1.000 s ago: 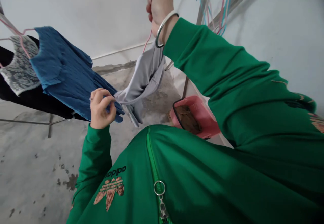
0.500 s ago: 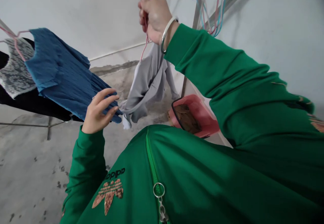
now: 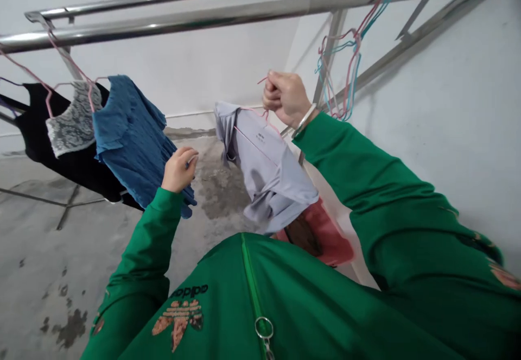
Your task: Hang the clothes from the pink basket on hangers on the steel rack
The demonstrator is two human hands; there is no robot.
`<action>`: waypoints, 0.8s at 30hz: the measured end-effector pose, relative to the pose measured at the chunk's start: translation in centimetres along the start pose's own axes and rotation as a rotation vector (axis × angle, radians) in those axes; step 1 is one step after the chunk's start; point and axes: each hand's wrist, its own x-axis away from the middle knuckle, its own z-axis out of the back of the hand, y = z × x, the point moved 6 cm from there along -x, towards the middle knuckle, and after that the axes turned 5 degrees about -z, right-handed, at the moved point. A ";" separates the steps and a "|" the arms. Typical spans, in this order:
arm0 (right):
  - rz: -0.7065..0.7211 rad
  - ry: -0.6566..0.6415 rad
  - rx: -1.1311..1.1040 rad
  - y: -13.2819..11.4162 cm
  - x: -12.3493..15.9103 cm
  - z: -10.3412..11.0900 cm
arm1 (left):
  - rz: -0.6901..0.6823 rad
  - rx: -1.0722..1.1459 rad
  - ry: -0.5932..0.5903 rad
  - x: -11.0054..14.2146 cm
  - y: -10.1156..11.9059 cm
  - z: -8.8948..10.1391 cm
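Observation:
My right hand (image 3: 286,98) is closed round the hook of a pink clothes hanger (image 3: 266,114). From that hanger hangs a light grey shirt (image 3: 260,156), its hem bunched and folded at the bottom. On the left, my left hand (image 3: 179,170) is raised with its fingers curled in beside the lower part of a blue dress (image 3: 130,126). Whether anything lies between those fingers is too small to make out. The blue dress hangs on a pink hanger from the metal rail (image 3: 195,22).
Left of the dress hang a black garment with a patterned top (image 3: 75,126) and another black garment (image 3: 38,115). Several pink and blue hangers (image 3: 354,50) dangle at the right end of the rack. A pink basket (image 3: 331,232) with something brown in it is partly behind the shirt.
The view has tilted up, bringing the rail into sight. The grey shirt has swung round to show its flat side. My left fingers have curled in from being spread.

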 end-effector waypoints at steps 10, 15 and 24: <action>0.147 -0.350 0.040 -3.2 4.3 -2.4 | -0.106 -0.147 0.021 -5.7 3.4 -0.3; 0.089 -0.476 0.081 -2.3 6.6 -4.9 | -0.157 -0.203 -0.257 -6.6 6.1 -3.7; 0.094 -0.436 0.809 0.9 8.9 3.2 | -0.151 -0.312 -0.232 -2.7 4.8 -2.9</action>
